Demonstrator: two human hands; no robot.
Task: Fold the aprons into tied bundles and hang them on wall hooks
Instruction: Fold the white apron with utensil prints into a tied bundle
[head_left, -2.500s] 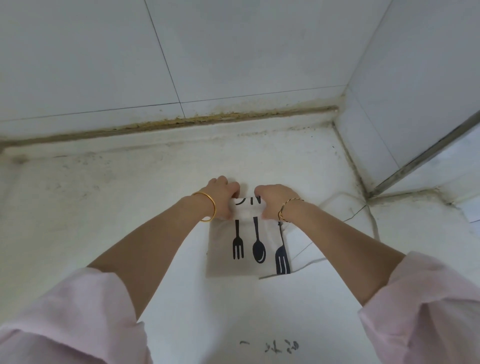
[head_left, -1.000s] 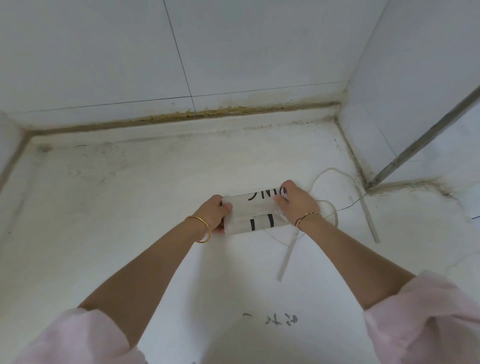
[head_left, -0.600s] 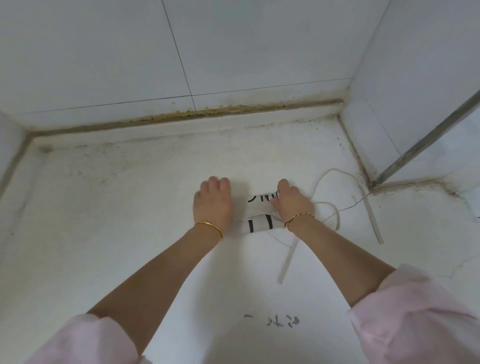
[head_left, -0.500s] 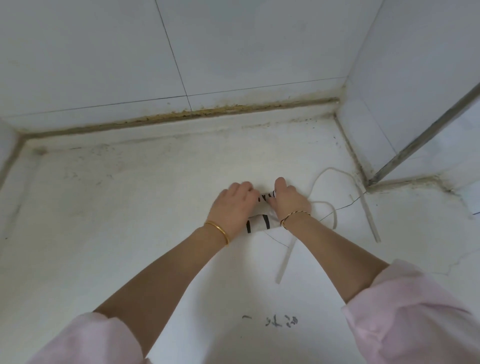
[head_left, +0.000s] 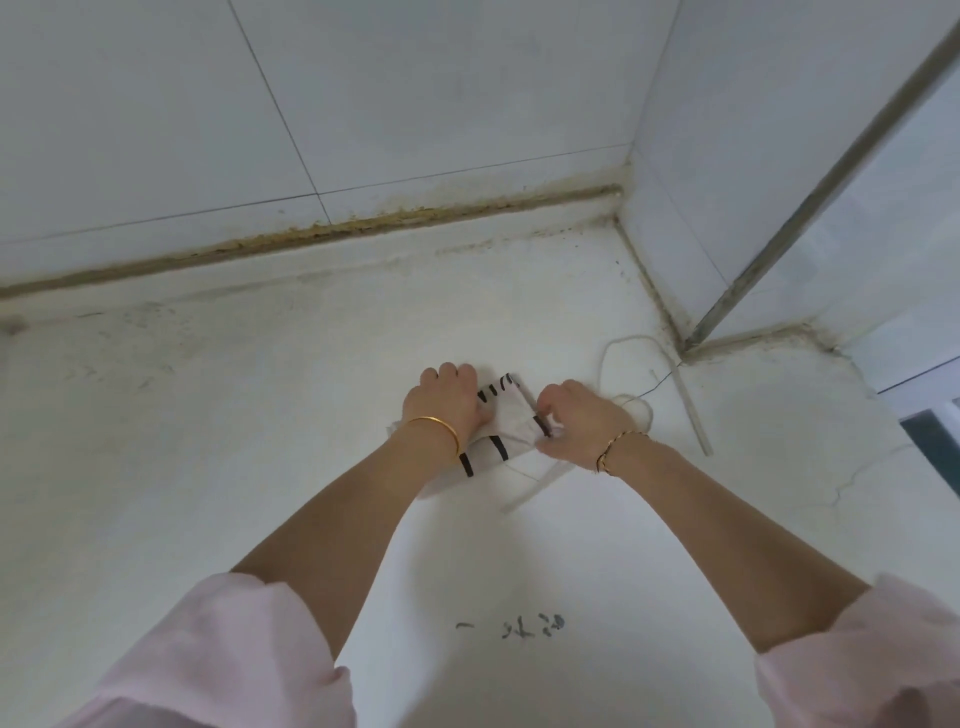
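Now the apron (head_left: 506, 421) is folded smaller, left hand (head_left: 447, 410) gripping it, right hand (head_left: 584, 423) pinching its end, strings (head_left: 537, 487) still untied

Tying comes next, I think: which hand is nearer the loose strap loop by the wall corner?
Right. The right hand lies just beside the strap loop; the left hand sits across the folded apron.

The apron (head_left: 506, 421) has gone from a flat rectangle showing fork and spoon prints to a tight little bundle, now swung onto a diagonal. The left hand (head_left: 447, 402), flat on it a moment ago, curls over the left end. The right hand (head_left: 582, 421) pinches the right end, and the strap (head_left: 530, 493) has trailed out below.
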